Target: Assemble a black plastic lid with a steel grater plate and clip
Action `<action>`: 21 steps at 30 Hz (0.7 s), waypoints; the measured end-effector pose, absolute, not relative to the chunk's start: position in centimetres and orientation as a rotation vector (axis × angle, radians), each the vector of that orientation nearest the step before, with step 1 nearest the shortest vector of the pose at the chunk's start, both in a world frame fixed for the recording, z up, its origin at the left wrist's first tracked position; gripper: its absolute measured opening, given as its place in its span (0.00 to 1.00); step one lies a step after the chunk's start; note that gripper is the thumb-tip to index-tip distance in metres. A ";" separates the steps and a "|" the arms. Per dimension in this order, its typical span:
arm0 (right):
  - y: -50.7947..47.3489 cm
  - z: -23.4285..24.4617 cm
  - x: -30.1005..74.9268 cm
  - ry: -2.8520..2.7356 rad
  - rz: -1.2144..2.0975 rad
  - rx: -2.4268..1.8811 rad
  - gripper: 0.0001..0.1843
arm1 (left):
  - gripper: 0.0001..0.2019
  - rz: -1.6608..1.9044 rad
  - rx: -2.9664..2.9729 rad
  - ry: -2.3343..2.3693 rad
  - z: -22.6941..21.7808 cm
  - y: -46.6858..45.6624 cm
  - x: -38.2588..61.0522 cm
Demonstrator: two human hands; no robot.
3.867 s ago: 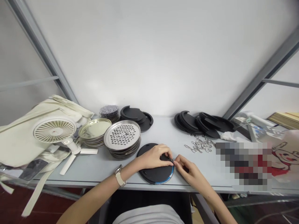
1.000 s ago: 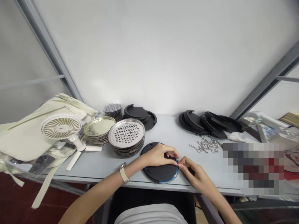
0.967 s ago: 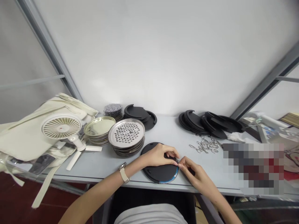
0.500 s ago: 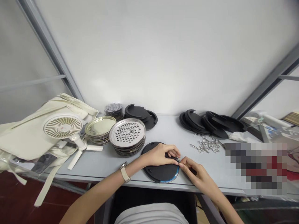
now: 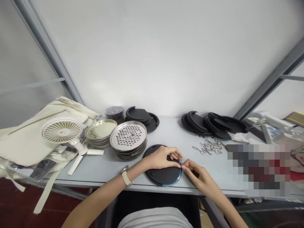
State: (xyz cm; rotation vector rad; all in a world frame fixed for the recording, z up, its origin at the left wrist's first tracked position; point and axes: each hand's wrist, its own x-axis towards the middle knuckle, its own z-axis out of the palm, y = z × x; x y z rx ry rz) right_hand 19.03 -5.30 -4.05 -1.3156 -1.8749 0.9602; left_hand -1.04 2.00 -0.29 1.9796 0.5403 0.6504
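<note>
A round black disc (image 5: 163, 176) with a blue strip along its near right rim lies flat by the table's front edge. My left hand (image 5: 163, 157) rests over the disc, fingers curled, thumb and fingertips closed at its right rim. Between them shows a thin metal piece (image 5: 179, 162), too small to name surely. From the right, my right hand (image 5: 198, 174) pinches at the same spot, its fingertips meeting my left thumb; what it grips is mostly hidden. Several loose wire loops (image 5: 209, 146) lie beyond my right hand.
Left of the disc stand a stack of perforated metal grater discs (image 5: 128, 136) and a stack of shiny metal plates (image 5: 101, 129). Black round parts (image 5: 140, 115) lie by the wall, with more black parts (image 5: 197, 123) at right. A white fan (image 5: 62, 130) sits on a cream bag (image 5: 28, 136).
Both hands stay at the disc's right rim with almost no movement. The whole view has shifted slightly.
</note>
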 end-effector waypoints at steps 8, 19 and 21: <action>-5.2 -4.0 19.0 -1.854 0.970 -1.307 0.15 | 0.14 0.652 1.972 0.553 -0.2 2.0 -1.0; -5.1 -3.4 18.0 -1.807 0.979 -1.333 0.16 | 0.17 0.755 2.138 0.619 -0.4 2.0 -0.9; -5.2 -3.3 17.7 -1.803 0.964 -1.337 0.17 | 0.15 0.753 2.163 0.613 -0.4 2.0 -0.8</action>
